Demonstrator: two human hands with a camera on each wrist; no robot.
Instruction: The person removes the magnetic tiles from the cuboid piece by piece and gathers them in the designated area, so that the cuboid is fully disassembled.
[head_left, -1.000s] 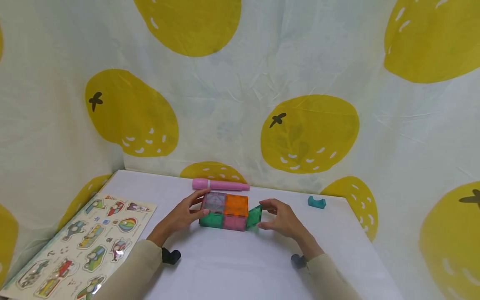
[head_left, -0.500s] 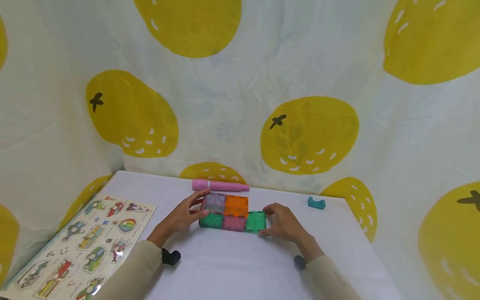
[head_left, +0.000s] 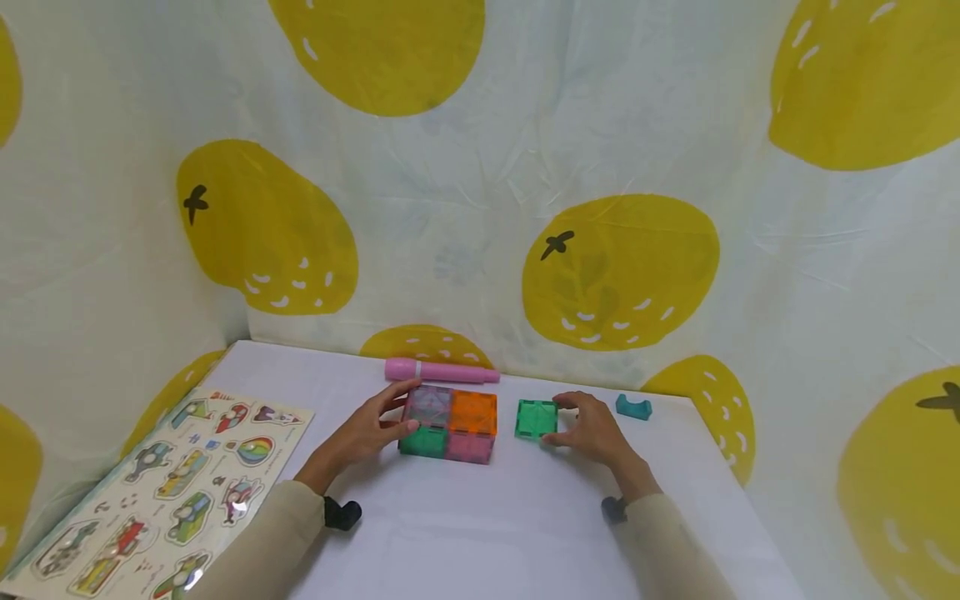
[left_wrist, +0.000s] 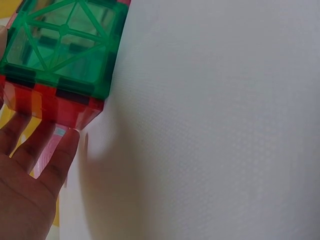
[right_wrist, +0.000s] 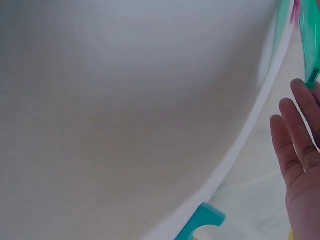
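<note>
A low box of translucent magnetic tiles (head_left: 471, 446) stands on the table, its top a clear and an orange tile (head_left: 473, 412), its front green and pink. My left hand (head_left: 367, 432) grips its left end, thumb at the front and fingers round the back. In the left wrist view, fingertips (left_wrist: 72, 137) touch the red side of the box (left_wrist: 50, 107). To the right, my right hand (head_left: 592, 427) pinches a green square magnetic tile (head_left: 537, 419) by its right edge, apart from the box. Only part of that tile (right_wrist: 311, 45) shows in the right wrist view.
A pink marker-shaped tube (head_left: 442, 371) lies behind the box at the table's back edge. A teal U-shaped block (head_left: 633, 406) sits beyond my right hand. On the left lies a picture puzzle board (head_left: 157, 492). A fruit-patterned curtain (head_left: 450, 208) hangs behind the white table (head_left: 465, 533).
My right hand has moved the green tile from against the box's right end outward to the right, turning it to face the camera. My left hand and the box have stayed put.
</note>
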